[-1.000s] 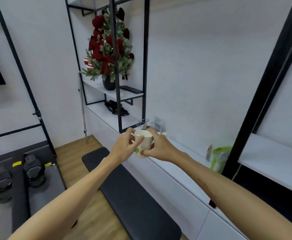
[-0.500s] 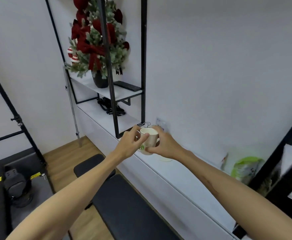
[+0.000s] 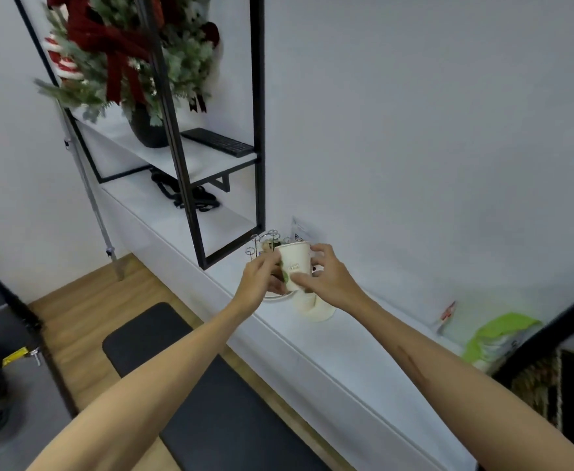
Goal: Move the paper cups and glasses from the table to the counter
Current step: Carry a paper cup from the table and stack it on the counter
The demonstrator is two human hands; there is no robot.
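Lower left of frame: a black padded bench [image 3: 190, 385] stood on a wooden floor [image 3: 85, 321].

Upper left: a festive green arrangement with red ribbon [image 3: 122, 52] sat in a dark pot [image 3: 148, 129] on a white shelf inside a black metal frame [image 3: 260, 130]. A black keyboard [image 3: 219, 141] lay just right of the pot. Tangled black cables [image 3: 187, 195] lay on the level below.

Centre: the left hand [image 3: 261, 278] and the right hand [image 3: 326, 277] together gripped a white paper cup [image 3: 294, 265], fingers curled round its sides, held upright just above the white counter [image 3: 346, 348]. The cup bore a green leaf print and small writing, too blurred to read. A wire rack [image 3: 261, 241] stood behind it. Another pale cup [image 3: 316, 309] stood on the counter under the right hand.

Right: a green-and-white packet [image 3: 496, 334] rested on the counter, its label unreadable.
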